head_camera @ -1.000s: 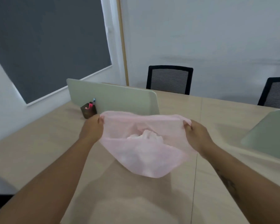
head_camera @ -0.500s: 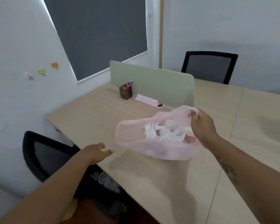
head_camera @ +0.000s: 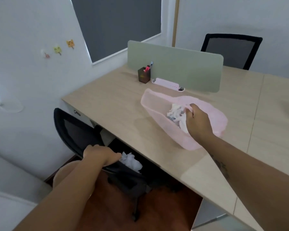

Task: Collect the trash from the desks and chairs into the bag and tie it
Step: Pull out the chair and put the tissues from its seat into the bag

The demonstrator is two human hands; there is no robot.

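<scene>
A thin pink bag (head_camera: 158,112) lies open on the beige desk (head_camera: 110,104), with crumpled white paper (head_camera: 176,114) inside it. My right hand (head_camera: 198,122) grips the bag's rim at its near side. Below the desk's edge, a wad of crumpled white paper (head_camera: 131,161) lies on the seat of a black chair (head_camera: 77,130). My left hand (head_camera: 101,155) is down at that seat, its fingertips touching the wad; I cannot tell whether they have closed on it.
A green divider panel (head_camera: 175,64) stands across the desk, with a dark pen holder (head_camera: 144,75) and a white power strip (head_camera: 167,82) in front of it. Another black chair (head_camera: 232,49) is behind the desk. The floor below is reddish-brown.
My left hand let go of the bag and dropped to the chair seat at the left. The right hand kept the bag, which now rests on the desk. The view turned left and down.
</scene>
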